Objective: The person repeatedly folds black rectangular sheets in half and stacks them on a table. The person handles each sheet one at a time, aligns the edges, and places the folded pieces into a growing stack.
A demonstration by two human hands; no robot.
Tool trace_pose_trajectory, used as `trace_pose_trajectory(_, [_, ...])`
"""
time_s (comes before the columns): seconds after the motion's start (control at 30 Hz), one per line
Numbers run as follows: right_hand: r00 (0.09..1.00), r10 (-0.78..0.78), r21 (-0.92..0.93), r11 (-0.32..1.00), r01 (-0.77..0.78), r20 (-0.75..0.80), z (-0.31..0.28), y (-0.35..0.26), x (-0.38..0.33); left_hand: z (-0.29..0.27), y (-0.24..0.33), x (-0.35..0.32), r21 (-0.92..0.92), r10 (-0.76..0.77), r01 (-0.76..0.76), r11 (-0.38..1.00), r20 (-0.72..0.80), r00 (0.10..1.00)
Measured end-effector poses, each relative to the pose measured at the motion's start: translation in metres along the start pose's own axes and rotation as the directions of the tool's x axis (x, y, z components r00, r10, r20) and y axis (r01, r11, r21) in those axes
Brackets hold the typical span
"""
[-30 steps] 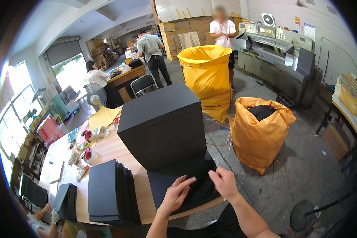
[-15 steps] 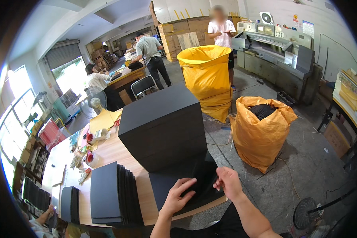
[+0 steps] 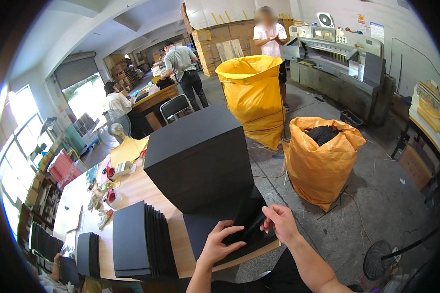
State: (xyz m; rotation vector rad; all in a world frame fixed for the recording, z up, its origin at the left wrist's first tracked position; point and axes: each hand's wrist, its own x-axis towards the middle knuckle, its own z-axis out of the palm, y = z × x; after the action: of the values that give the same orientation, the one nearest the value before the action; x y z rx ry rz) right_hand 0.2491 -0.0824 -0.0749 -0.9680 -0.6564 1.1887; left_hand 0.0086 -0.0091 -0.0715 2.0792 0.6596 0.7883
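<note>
A thin black sheet [image 3: 248,215] rises at an angle from the black sheets [image 3: 200,229] lying at the table's near edge. My right hand [image 3: 281,225] pinches its right edge between thumb and fingers. Over the lower left part of it is my left hand [image 3: 221,243], thumb and fingers apart, the fingertips at the sheet and nothing gripped. Directly behind both hands stands a tall, squared black stack [image 3: 200,166]. To the left on the table are a fanned pile of black boards [image 3: 137,239] and a smaller black pile [image 3: 88,254].
Tape rolls [image 3: 113,197] and small tools lie on the wooden table [image 3: 137,188]. An orange sack [image 3: 322,168] of black scraps and a taller yellow sack [image 3: 252,97] stand beyond its right side. Several people work around the room; one hand [image 3: 56,266] shows at lower left.
The black sheet now stands up between my hands, with my right fingers closed on its edge. My right hand has shifted slightly left; the left hand's fingers have moved a little onto the sheet.
</note>
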Motion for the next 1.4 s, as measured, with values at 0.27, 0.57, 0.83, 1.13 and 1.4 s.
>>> trace_pose_trajectory(0.27, [0.998, 0.022, -0.141, 0.990, -0.014, 0.050, -0.001, -0.006, -0.001, 0.001, -0.002, -0.001, 0.094, 0.026, -0.026, 0.995, 0.001, 1.000])
trace_pose_trajectory(0.57, [0.998, 0.033, -0.042, 0.999, -0.030, 0.060, -0.002, -0.002, 0.002, 0.002, -0.007, -0.001, 0.094, 0.050, -0.048, 0.994, -0.018, 0.999])
trace_pose_trajectory(0.83, [0.741, -0.499, -0.838, 0.052, 0.543, 0.449, -0.012, 0.016, -0.055, 0.004, -0.002, 0.001, 0.108, 0.056, -0.054, 0.993, -0.015, 0.998])
trace_pose_trajectory(1.13, [0.798, -0.135, -0.802, 0.038, 0.597, 0.587, -0.022, 0.046, -0.055, 0.006, 0.025, -0.047, 0.851, 0.157, -0.222, 0.476, 0.166, 0.974])
trace_pose_trajectory(1.4, [0.744, -0.338, -0.791, -0.004, 0.612, 0.577, -0.032, 0.087, -0.051, -0.012, 0.018, -0.125, 0.733, 0.331, 0.176, 0.657, -0.490, 0.806])
